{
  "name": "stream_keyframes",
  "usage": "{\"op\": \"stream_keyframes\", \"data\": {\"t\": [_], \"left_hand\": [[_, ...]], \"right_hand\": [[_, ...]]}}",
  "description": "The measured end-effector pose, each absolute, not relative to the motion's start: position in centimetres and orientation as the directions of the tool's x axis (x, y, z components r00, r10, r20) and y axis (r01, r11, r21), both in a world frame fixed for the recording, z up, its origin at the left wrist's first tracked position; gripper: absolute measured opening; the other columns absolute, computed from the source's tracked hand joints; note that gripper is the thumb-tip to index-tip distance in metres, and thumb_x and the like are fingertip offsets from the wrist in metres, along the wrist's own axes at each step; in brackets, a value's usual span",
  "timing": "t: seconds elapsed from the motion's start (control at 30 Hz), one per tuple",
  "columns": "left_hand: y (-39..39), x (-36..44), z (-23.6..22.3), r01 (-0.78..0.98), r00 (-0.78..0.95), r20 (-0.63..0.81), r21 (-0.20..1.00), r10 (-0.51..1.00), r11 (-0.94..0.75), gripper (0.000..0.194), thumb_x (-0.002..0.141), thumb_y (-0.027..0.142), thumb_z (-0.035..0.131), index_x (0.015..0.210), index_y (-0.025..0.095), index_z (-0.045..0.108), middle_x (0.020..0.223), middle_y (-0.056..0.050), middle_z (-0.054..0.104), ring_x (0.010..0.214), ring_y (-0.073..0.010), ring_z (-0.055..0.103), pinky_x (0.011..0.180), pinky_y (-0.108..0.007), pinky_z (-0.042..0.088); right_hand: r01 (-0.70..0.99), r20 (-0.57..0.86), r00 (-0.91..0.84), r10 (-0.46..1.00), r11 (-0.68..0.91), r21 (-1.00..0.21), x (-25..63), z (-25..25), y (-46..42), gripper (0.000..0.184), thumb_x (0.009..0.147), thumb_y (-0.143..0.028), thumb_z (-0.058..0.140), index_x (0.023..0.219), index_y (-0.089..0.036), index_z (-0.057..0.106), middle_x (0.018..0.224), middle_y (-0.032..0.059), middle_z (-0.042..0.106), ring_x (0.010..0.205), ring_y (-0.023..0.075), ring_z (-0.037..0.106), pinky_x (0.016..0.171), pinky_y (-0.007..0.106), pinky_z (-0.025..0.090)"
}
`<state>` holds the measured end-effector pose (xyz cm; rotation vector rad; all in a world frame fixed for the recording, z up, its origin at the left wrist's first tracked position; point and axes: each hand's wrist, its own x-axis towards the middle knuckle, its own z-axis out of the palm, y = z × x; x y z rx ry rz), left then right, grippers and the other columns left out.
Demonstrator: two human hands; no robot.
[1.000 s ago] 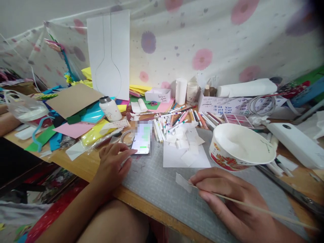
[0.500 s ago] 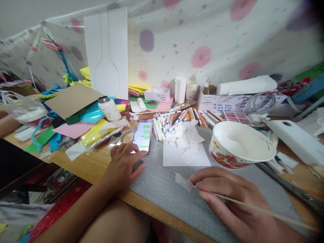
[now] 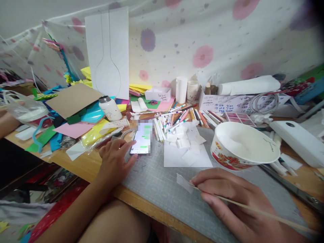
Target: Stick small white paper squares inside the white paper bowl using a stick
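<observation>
A smartphone [image 3: 142, 140] with a lit chat screen, partly blurred out, lies on the grey cutting mat [image 3: 152, 182]. My left hand [image 3: 115, 158] rests at its lower left edge, fingers apart and bent, thumb and fingertip by the screen; it grips nothing. In my right hand [image 3: 227, 195] a thin pale stick [image 3: 253, 206] is pinched between thumb and fingers. A small whitish strip [image 3: 184, 183] sits at the stick's tip, above the mat. Beyond that hand, small white paper pieces [image 3: 181, 140] lie piled on a white sheet [image 3: 187, 162].
A large paper bowl [image 3: 227, 163] stands right of the paper pile, with dark scissors [image 3: 291, 185] beside it. Several markers [image 3: 174, 118] lie behind. Coloured sheets [image 3: 73, 130] and a white bottle [image 3: 110, 109] crowd the left. The table's front edge [image 3: 141, 206] runs near my leg.
My left hand has drawn back to the left, uncovering the phone's lower screen. My right hand still holds the stick, in nearly the same place.
</observation>
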<state>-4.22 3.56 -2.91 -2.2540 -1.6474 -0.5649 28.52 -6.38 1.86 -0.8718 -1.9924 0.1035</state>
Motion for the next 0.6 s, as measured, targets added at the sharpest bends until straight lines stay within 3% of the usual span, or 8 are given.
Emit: {"op": "stream_keyframes", "data": {"t": [0.3, 0.6], "left_hand": [[2.7, -3.4, -2.6, 0.821, 0.529, 0.433, -0.044, 0.730, -0.569, 0.031, 0.092, 0.032, 0.061, 0.120, 0.027, 0.075, 0.106, -0.009, 0.065, 0.099, -0.0308, 0.058, 0.088, -0.048, 0.038], [2.6, -3.1, -2.5, 0.799, 0.571, 0.403, -0.072, 0.715, -0.597, 0.031, 0.093, 0.031, 0.060, 0.117, 0.024, 0.077, 0.107, -0.011, 0.065, 0.101, -0.0326, 0.059, 0.089, -0.050, 0.037]], "right_hand": [[0.540, 0.719, -0.324, 0.615, 0.744, -0.393, 28.6, 2.1, -6.2, 0.018, 0.094, -0.006, 0.056, 0.092, -0.021, 0.065, 0.087, 0.0001, 0.082, 0.077, 0.0058, 0.080, 0.078, 0.007, 0.060], [0.546, 0.730, -0.314, 0.607, 0.744, -0.384, 28.4, 2.1, -6.2, 0.018, 0.094, -0.007, 0.055, 0.089, -0.021, 0.066, 0.085, -0.0010, 0.081, 0.076, 0.0035, 0.079, 0.081, 0.003, 0.057]]}}
